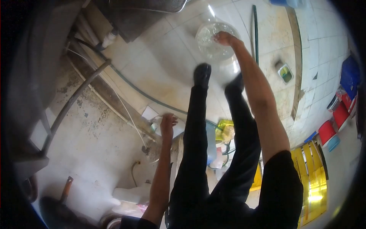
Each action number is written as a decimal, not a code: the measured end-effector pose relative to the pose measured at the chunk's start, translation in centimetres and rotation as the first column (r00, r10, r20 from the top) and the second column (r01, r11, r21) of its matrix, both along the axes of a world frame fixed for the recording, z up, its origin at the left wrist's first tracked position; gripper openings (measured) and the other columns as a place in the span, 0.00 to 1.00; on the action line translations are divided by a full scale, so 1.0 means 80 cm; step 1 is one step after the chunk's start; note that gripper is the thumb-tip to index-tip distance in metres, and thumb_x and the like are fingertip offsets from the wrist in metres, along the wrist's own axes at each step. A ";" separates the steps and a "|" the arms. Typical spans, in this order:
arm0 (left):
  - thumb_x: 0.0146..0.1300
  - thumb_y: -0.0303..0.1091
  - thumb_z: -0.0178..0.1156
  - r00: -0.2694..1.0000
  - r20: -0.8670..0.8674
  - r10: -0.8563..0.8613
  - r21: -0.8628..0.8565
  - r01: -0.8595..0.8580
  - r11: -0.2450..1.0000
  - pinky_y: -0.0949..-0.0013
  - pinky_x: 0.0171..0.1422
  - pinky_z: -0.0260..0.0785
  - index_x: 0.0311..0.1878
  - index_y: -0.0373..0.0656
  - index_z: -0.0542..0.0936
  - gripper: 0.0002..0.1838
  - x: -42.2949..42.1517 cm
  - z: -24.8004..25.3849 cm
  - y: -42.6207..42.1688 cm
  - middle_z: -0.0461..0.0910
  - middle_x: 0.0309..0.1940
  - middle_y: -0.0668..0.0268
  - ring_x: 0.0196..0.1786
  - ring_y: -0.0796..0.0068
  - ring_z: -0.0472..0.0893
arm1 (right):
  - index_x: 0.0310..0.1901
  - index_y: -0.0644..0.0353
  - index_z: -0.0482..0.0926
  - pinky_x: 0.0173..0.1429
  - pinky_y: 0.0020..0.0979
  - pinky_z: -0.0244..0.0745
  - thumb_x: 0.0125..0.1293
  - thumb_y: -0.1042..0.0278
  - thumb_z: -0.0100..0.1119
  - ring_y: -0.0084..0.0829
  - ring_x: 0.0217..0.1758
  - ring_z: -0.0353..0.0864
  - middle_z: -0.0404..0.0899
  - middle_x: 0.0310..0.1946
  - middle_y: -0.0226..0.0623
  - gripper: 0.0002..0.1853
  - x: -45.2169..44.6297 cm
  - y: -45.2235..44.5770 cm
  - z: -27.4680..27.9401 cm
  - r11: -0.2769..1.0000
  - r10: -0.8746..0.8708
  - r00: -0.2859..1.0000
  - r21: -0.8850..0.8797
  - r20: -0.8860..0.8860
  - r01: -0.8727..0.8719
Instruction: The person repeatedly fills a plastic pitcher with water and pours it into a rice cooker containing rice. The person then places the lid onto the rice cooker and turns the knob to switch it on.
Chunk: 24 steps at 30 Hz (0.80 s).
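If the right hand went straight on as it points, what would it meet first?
Likely the clear, glistening contents of the round, transparent basin; depth is unclear, so the right hand may already touch them.

This is looking like a kitchen: tiles (160,45) are lying around the right fingers (218,37), a hose (134,87) near the left fingers (174,119), a pan (57,210) well behind them.
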<state>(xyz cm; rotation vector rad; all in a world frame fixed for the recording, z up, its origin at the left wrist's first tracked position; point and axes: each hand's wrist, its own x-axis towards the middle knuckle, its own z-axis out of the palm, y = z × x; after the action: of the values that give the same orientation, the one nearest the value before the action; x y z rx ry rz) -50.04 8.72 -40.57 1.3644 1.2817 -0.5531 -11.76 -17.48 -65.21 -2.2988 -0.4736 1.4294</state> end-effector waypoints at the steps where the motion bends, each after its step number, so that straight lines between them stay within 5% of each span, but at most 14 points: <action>1: 0.71 0.41 0.51 0.999 0.036 -0.002 -0.017 0.003 1.000 0.72 0.39 0.72 0.48 0.41 0.76 0.14 -0.008 -0.003 0.002 0.81 0.35 0.64 0.34 0.75 0.81 | 0.60 0.51 0.74 0.66 0.43 0.65 0.71 0.49 0.44 0.48 0.62 0.72 0.74 0.58 0.50 0.23 -0.002 0.005 -0.006 0.994 0.074 0.997 -0.077 -0.026 -0.075; 3: 0.71 0.41 0.50 0.997 0.071 0.005 -0.038 -0.002 0.999 0.71 0.40 0.73 0.50 0.41 0.75 0.14 -0.023 -0.008 0.003 0.81 0.37 0.63 0.35 0.74 0.81 | 0.63 0.50 0.72 0.70 0.43 0.61 0.72 0.42 0.40 0.46 0.67 0.67 0.70 0.63 0.49 0.28 -0.010 0.007 -0.014 0.975 0.153 0.987 -0.155 -0.059 -0.160; 6: 0.71 0.41 0.50 1.000 0.013 0.006 -0.040 -0.006 0.999 0.72 0.39 0.73 0.51 0.42 0.75 0.14 -0.042 -0.015 0.004 0.81 0.37 0.63 0.35 0.73 0.81 | 0.68 0.48 0.65 0.74 0.42 0.56 0.70 0.37 0.39 0.42 0.72 0.62 0.64 0.69 0.43 0.32 -0.042 -0.009 -0.039 0.982 -0.182 0.933 -0.112 -0.310 0.154; 13: 0.71 0.39 0.49 0.994 -0.056 0.094 -0.043 -0.096 0.994 0.72 0.41 0.74 0.52 0.41 0.75 0.14 -0.076 -0.044 -0.001 0.81 0.37 0.63 0.36 0.73 0.82 | 0.65 0.53 0.68 0.66 0.40 0.63 0.67 0.45 0.48 0.38 0.63 0.68 0.70 0.61 0.41 0.30 -0.116 -0.001 -0.125 0.986 -0.166 0.940 -0.021 -0.298 0.167; 19: 0.72 0.41 0.51 0.997 0.022 0.072 -0.072 -0.070 0.995 0.72 0.41 0.72 0.52 0.39 0.75 0.16 -0.074 -0.032 -0.020 0.81 0.37 0.63 0.36 0.76 0.80 | 0.62 0.58 0.71 0.60 0.37 0.69 0.64 0.52 0.56 0.35 0.56 0.74 0.75 0.55 0.40 0.28 -0.087 0.001 -0.045 0.991 0.025 0.930 0.128 -0.366 0.023; 24: 0.72 0.41 0.51 0.997 -0.072 0.021 -0.052 -0.025 0.998 0.73 0.40 0.72 0.51 0.39 0.76 0.16 -0.053 -0.013 -0.033 0.81 0.36 0.63 0.36 0.76 0.80 | 0.60 0.61 0.73 0.55 0.35 0.74 0.61 0.58 0.62 0.33 0.50 0.78 0.79 0.50 0.39 0.27 -0.070 0.000 0.042 0.949 0.010 0.913 0.290 -0.409 0.120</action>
<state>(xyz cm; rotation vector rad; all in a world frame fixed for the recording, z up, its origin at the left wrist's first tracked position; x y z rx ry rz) -54.32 6.04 -41.61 1.2944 1.3296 -0.6202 -17.38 -17.46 -61.87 -1.6972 -0.4603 1.6194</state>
